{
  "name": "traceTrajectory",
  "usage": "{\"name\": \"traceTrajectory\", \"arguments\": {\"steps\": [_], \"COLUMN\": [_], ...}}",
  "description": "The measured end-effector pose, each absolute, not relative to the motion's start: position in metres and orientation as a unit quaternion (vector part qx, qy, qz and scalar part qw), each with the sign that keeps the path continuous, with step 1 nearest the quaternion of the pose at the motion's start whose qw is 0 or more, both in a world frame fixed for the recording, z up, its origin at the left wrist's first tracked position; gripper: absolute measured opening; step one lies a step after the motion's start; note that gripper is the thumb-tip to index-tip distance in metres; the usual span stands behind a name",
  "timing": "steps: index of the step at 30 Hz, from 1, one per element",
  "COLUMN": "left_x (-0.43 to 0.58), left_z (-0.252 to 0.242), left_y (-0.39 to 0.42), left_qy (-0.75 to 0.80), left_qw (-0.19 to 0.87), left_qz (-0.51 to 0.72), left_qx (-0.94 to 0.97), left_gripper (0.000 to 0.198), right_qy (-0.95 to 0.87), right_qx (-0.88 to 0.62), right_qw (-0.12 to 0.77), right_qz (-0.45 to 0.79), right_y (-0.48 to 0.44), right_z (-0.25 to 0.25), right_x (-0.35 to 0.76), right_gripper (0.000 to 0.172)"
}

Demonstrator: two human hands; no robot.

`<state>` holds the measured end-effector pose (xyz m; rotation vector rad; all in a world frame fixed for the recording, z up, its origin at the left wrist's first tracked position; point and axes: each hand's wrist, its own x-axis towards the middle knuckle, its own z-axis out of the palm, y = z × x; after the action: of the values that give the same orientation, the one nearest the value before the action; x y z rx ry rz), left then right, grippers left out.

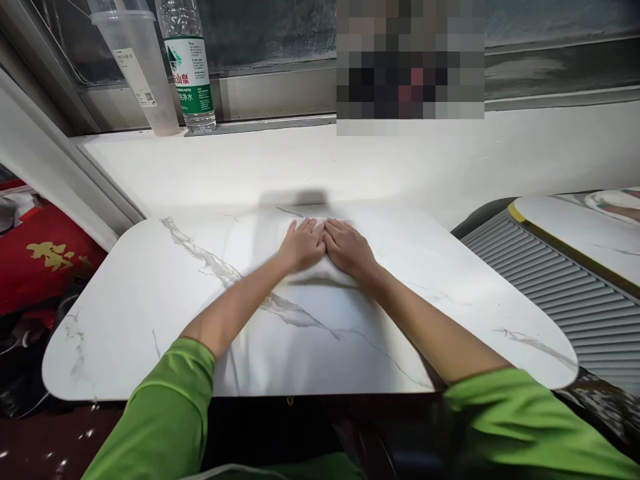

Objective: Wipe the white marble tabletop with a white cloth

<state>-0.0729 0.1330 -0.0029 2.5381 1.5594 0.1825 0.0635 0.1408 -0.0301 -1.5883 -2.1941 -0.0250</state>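
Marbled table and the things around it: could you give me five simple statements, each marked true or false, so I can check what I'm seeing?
1. The left hand and right hand are at opposite ends of the marbled table. False: they are side by side, close together.
2. Under the hands is a white cloth. True.
3. The water bottle stands to the right of the lidded plastic cup. True.
4. The person's sleeves are blue. False: they are green.
5. The red bag with gold lettering sits in the middle of the table. False: it is beyond the table's left end.
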Motion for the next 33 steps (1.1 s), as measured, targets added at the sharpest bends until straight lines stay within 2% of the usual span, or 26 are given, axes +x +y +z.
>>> {"name": "traceTrajectory", "arguments": {"steps": [5,10,15,22,25,29,33], "left_x": [-0.083,-0.089,-0.105,-0.142,-0.148,-0.149,-0.156], "left_z": [-0.005,-0.005,-0.002,-0.005,-0.006,-0.006,-0.007], "left_y": [0.186,0.18,0.121,-0.011,-0.043,-0.035,0.016], "left_qy": [0.536,0.534,0.529,0.507,0.52,0.533,0.527], "left_qw": [0.06,0.046,0.038,-0.002,-0.013,0.0,0.013], "left_qz": [0.079,0.071,0.051,0.089,0.104,0.096,0.079], "left_qx": [0.838,0.841,0.847,0.857,0.847,0.841,0.846], "left_gripper": [0.052,0.053,0.054,0.053,0.052,0.054,0.055], "right_qy": [-0.775,-0.789,-0.796,-0.831,-0.842,-0.846,-0.833], "right_qx": [-0.592,-0.57,-0.565,-0.5,-0.481,-0.482,-0.511], "right_qw": [0.217,0.229,0.215,0.244,0.241,0.225,0.211], "right_qz": [0.031,0.023,0.013,-0.025,-0.037,-0.034,-0.011], "right_y": [0.19,0.187,0.132,0.004,-0.023,-0.013,0.034], "right_z": [-0.021,-0.025,-0.028,-0.031,-0.031,-0.029,-0.024], "right_x": [0.046,0.043,0.03,0.005,-0.001,-0.005,-0.014], "right_gripper": [0.043,0.044,0.048,0.051,0.052,0.052,0.048]}}
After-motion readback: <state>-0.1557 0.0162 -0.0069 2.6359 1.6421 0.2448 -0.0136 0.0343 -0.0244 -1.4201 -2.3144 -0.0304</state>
